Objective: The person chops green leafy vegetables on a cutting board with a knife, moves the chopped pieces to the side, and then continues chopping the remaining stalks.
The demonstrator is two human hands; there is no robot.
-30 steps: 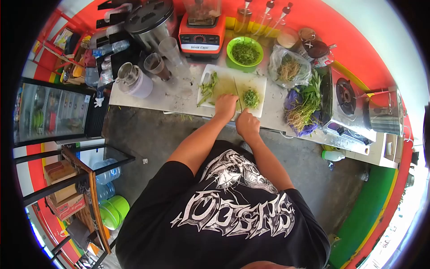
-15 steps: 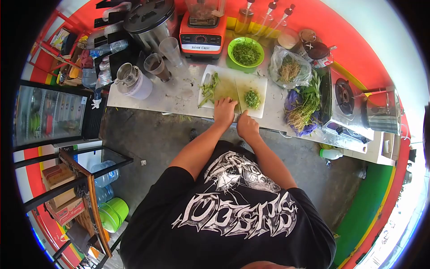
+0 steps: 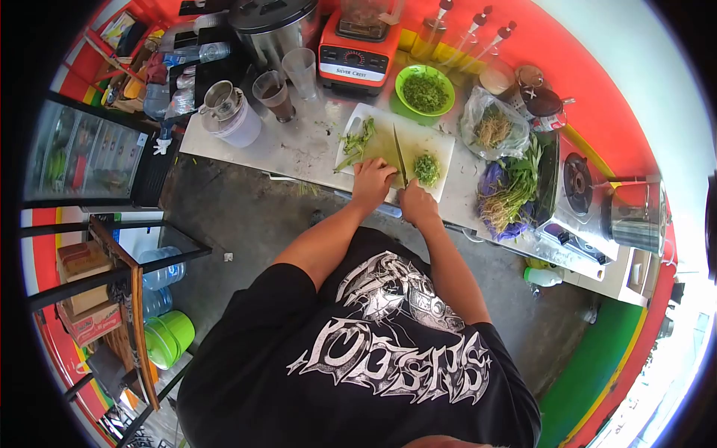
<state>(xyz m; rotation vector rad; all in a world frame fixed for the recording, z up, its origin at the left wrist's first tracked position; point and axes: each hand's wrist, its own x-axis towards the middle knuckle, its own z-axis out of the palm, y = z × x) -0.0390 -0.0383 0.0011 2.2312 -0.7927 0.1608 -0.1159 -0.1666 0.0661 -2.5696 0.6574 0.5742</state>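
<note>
On the white cutting board [image 3: 439, 140], my left hand [image 3: 373, 184] is closed with its fingers curled, pressing down a bunch of green herbs mostly hidden beneath it. My right hand [image 3: 418, 204] is wrapped round the handle of a knife [image 3: 399, 153] at the board's near edge. Its blade points away from me, just right of my left fingertips. Chopped herbs [image 3: 426, 169] form a small heap to the right of the blade. Trimmed green stems [image 3: 359, 139] lie on the board's left side.
Behind the board stand a green bowl [image 3: 424, 91] of chopped greens and a red blender [image 3: 357, 56]. To the right are a plastic bag [image 3: 491, 125], a bunch of rooted greens [image 3: 515, 187] and a gas stove [image 3: 576, 173]. Cups [image 3: 274, 97] and a white container [image 3: 237, 123] stand left.
The view has shifted and turned slightly. The knife blade now shows at full length, leaning left, beside my left fingers. Both hands stay at the board's near edge.
</note>
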